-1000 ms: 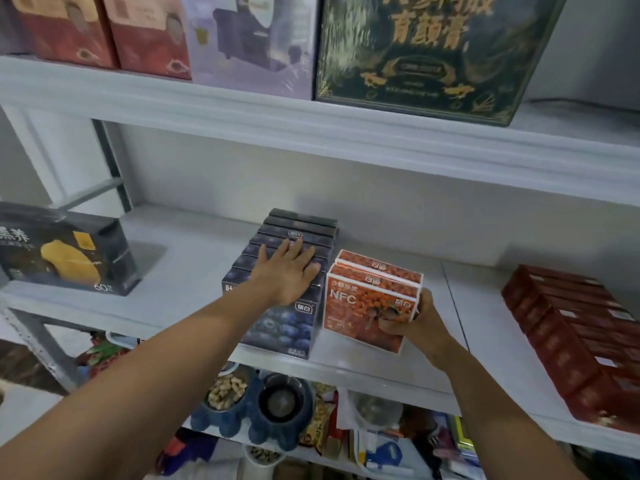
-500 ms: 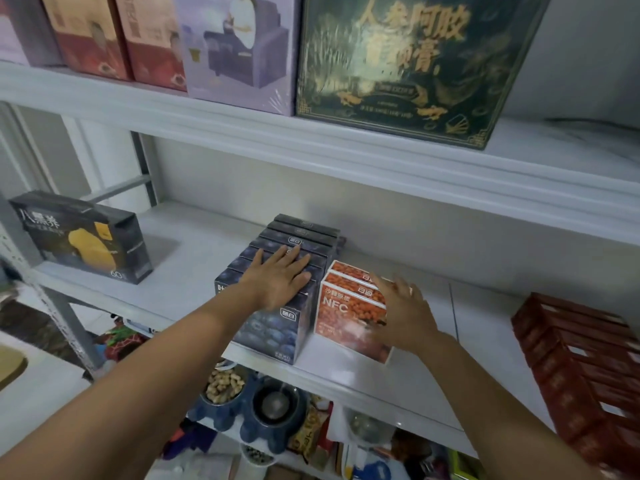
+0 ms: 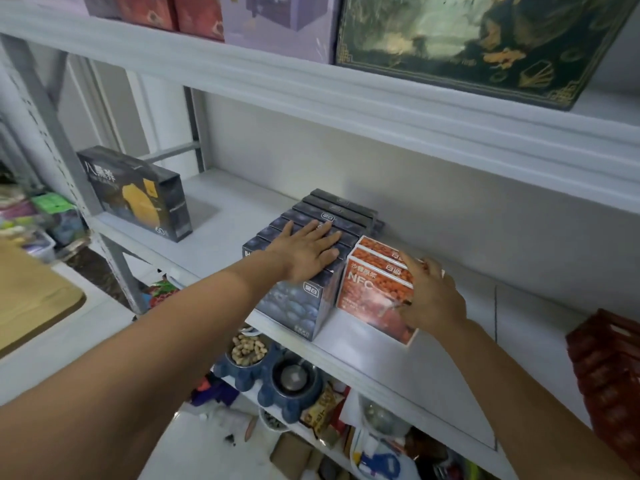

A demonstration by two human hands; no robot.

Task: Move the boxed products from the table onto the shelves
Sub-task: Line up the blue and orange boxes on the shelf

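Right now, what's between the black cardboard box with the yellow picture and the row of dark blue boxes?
Nothing: only bare white shelf board lies there, in the head view.

Right hand (image 3: 433, 299) over orange boxes (image 3: 367, 294) (off corner)

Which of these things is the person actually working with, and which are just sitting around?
In the job: left hand, flat on the blue boxes; right hand, on the orange boxes; the middle shelf.
Just lying about: black box, red boxes, green box above, pet bowls below.
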